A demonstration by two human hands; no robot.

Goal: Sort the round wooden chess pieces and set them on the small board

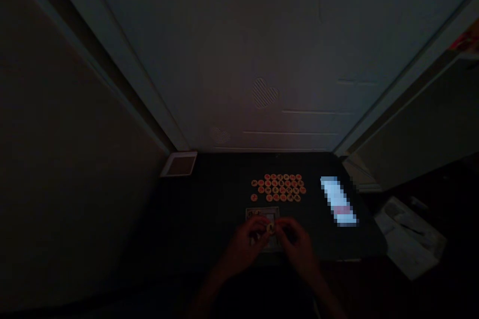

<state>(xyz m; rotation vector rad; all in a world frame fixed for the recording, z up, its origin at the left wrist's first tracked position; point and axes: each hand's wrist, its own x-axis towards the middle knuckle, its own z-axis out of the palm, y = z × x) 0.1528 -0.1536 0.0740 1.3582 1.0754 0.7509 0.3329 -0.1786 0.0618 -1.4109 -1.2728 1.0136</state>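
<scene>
Dim light blurs the markings on the discs (pixel 282 190), laid in rows on the dark table (pixel 209 204). Both hands cover much of the tray (pixel 276 209), hiding most of its contents; the bright panel (pixel 337 202) to the right is pixelated beyond reading. The left hand (pixel 249 237) pinches a single disc (pixel 271 229) between thumb and finger above the tray. The right hand (pixel 295 239) is curled, fingertips at that disc's right edge; whether they grip or merely touch cannot be told. A strip of tabletop separates tray and rows. The table's far edge meets the panelled wall (pixel 232 109); its near-left edge fades into shadow.
</scene>
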